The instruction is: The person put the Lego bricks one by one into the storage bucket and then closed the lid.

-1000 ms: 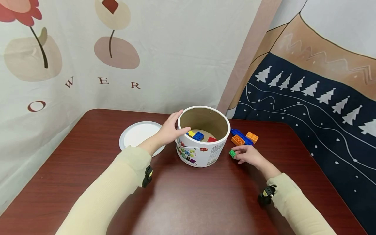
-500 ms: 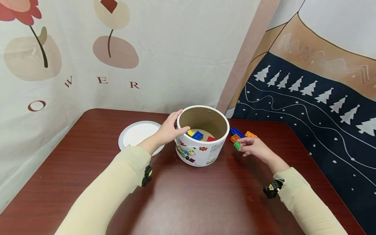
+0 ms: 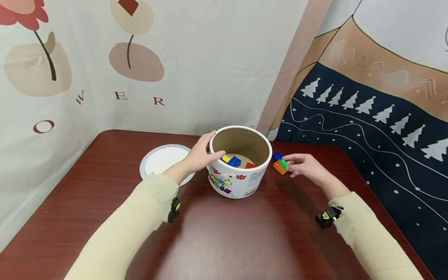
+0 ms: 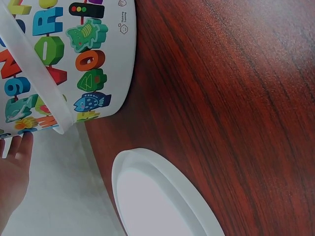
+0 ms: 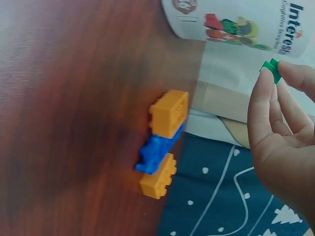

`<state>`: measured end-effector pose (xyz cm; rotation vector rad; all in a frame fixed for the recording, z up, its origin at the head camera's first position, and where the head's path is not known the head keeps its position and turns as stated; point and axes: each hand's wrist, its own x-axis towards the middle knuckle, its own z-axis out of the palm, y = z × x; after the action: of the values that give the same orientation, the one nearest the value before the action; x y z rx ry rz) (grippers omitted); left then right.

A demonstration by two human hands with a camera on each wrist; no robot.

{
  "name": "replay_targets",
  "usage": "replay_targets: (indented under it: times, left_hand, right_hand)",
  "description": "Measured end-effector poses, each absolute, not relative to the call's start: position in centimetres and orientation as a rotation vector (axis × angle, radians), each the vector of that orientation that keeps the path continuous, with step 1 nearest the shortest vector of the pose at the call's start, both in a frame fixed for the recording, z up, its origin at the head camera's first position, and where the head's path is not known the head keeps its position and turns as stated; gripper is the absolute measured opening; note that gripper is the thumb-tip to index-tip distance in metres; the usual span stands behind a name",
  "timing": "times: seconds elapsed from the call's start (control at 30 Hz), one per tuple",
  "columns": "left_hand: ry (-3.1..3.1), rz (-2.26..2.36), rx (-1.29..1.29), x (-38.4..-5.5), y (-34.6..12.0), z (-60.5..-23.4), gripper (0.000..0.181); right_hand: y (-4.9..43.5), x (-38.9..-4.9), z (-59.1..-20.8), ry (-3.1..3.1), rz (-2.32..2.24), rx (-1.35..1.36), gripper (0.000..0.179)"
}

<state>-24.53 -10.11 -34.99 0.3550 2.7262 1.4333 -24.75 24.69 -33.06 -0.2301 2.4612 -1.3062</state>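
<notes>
Head view: I see the right hand [image 3: 305,167] pinching a green block [image 3: 284,164] right of the bucket [image 3: 254,181], where the block overlaps an orange block [image 3: 279,168] in my line of sight. The right wrist view shows me the green block held apart from it, between thumb and fingertips, and reveals a second orange block [image 5: 157,179], with a blue piece [image 5: 155,150] lying between the orange pair. Only from the head do I see yellow, blue and red blocks [image 3: 250,165] inside the bucket. The left hand [image 3: 198,156] rests on its left rim, fingers extended, unclenched; that wrist's camera adds a white strap [image 4: 37,69] crossing the printed wall. The lid [image 3: 159,161] lies to the left.
</notes>
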Motion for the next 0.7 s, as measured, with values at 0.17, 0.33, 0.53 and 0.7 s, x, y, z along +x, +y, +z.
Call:
replay_targets:
  times: [0.17, 0.33, 0.53, 0.7]
  left_hand:
    - [2.731, 1.432, 0.364, -24.5, -10.0, -34.9, 0.082]
    - [2.728, 1.433, 0.368, -24.5, -10.1, -34.9, 0.082]
    - [2.729, 1.430, 0.363, -24.6, -10.1, -34.9, 0.082]
    - [2.733, 1.422, 0.363, -24.6, -10.1, -34.9, 0.082]
  right_hand:
    - [24.6, -25.0, -31.6, 2.493, -1.282, -0.251, 0.046]
    - [24.4, -25.2, -30.6, 2.527, -1.248, -0.272, 0.044]
    - [23.9, -25.7, -29.2, 2.536, -1.258, -0.296, 0.043]
    - [23.1, -25.9, -28.2, 2.532, -1.291, -0.306, 0.044]
